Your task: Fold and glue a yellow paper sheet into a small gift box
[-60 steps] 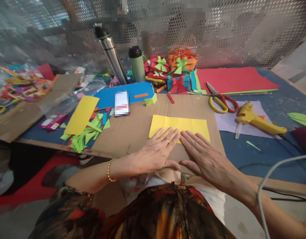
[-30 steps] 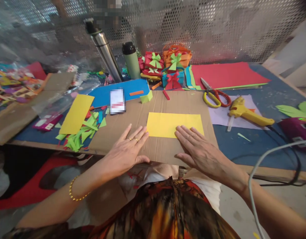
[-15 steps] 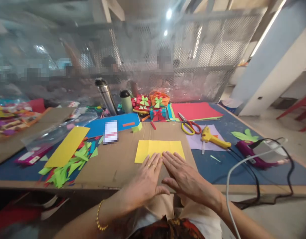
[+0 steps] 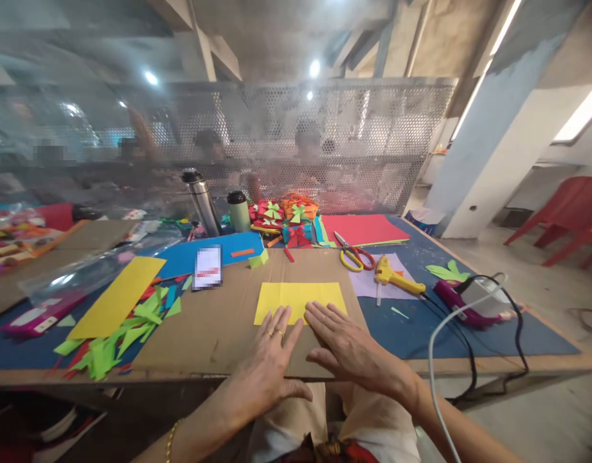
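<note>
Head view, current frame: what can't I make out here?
All in the head view:
Yellow sheet: part of its near edge is hidden by the left hand and the right hand.
White rectangular item: pixelated, so its face is unreadable.
Gold bracelet: cut off by the bottom edge.
People: blurred and pixelated behind the mesh panel.
Colourful pile: cut off by the left edge.

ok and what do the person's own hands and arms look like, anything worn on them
The left hand has gold-coloured rings on its fingers and a gold beaded bracelet at the wrist. The right hand shows no ring. Neither hand is gloved, and no sleeves show on the visible forearms.
</note>
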Tool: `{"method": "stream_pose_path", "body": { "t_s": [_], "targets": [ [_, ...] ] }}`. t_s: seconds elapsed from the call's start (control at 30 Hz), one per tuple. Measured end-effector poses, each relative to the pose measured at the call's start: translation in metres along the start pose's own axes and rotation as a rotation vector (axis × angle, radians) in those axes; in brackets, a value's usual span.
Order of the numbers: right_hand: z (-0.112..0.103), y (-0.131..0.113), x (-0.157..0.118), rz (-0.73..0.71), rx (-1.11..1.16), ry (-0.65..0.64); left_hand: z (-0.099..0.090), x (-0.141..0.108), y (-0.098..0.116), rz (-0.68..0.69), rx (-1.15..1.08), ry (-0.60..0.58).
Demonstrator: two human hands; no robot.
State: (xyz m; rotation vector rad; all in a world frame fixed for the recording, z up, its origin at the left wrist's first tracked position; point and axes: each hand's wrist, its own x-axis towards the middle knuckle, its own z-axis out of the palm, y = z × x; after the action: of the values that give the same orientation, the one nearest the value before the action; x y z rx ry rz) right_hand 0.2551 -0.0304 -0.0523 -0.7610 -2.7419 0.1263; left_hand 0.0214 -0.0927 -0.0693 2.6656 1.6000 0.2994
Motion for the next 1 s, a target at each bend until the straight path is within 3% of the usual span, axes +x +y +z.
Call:
{"method": "stream_pose_path", "body": {
  "t_s": [0.13, 0.3, 0.4, 0.53, 0.63, 0.73, 1.0],
  "targets": [
    [-0.002, 0.009, -0.01, 0.002, -0.036, 0.024, -0.001, 0.002, 0.006, 0.043, 0.062, 0.047],
    [-0.007, 0.031, -0.048, 0.107, -0.179, 0.06, -0.002, 0.006, 0.01, 0.089, 0.16, 0.079],
    [-0.018, 0.025, -0.06, 0.19, -0.344, 0.145, -0.003, 0.006, 0.012, 0.097, 0.191, 0.093],
    [-0.026, -0.007, -0.035, 0.152, -0.357, 0.191, -0.006, 0.004, 0.015, 0.102, 0.198, 0.092],
    [-0.015, -0.027, -0.011, 0.019, -0.212, 0.126, -0.009, 0.003, 0.016, 0.094, 0.202, 0.091],
    [-0.002, -0.032, -0.008, 0.011, -0.189, 0.143, -0.011, 0.002, 0.017, 0.103, 0.21, 0.088],
    [0.004, -0.007, -0.069, 0.093, -0.388, 0.3, -0.006, 0.001, 0.02, 0.082, 0.238, 0.073]
  ]
}}
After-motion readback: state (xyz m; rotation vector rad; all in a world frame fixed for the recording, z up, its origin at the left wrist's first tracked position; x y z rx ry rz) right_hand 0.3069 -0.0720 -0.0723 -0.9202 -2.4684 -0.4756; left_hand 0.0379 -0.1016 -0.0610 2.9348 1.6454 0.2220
